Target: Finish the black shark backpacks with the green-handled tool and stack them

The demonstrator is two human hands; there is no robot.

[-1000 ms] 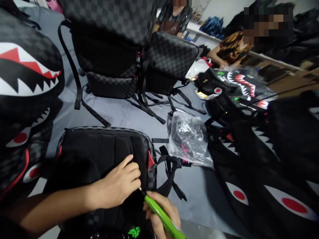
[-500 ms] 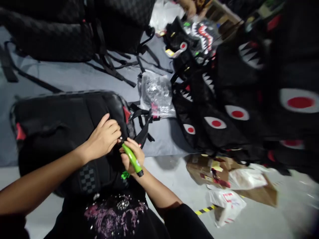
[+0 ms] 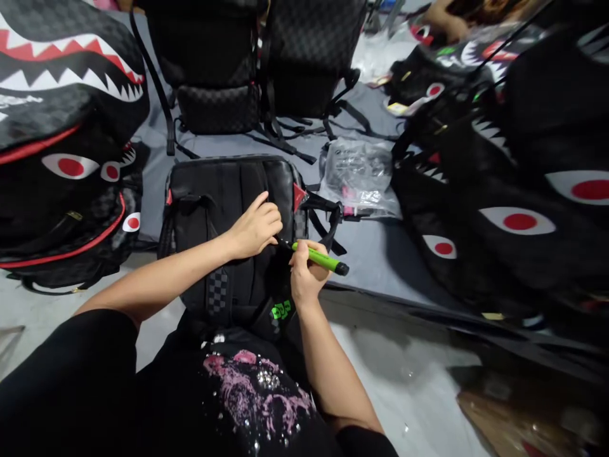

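A black backpack (image 3: 190,235) with checkered edging lies on the grey-covered table, its strap side up. My left hand (image 3: 257,228) rests on its right part, thumb and fingers pinched at the black fabric; the exact bit gripped is partly hidden. In my right hand (image 3: 308,273) is a green marker (image 3: 323,259) with a black end, held like a pen. Its dark tip points left, close to my left fingertips, at the backpack's surface. Red triangular patches (image 3: 299,196) mark the backpack's upper corners, and a bright green print (image 3: 280,310) shows near its lower edge.
Shark-face backpacks (image 3: 71,165) stand at left, with more (image 3: 516,219) at right. Dark checkered backpacks (image 3: 219,108) lie behind. A clear plastic bag (image 3: 359,171) sits right of the work. Another person's arm (image 3: 445,22) is at the back. A cardboard box (image 3: 504,412) is below right.
My view has swung left, bringing the left shark-face backpacks into sight. The green marker has turned from steeply slanted to nearly level. Both hands stay at the same part of the backpack.
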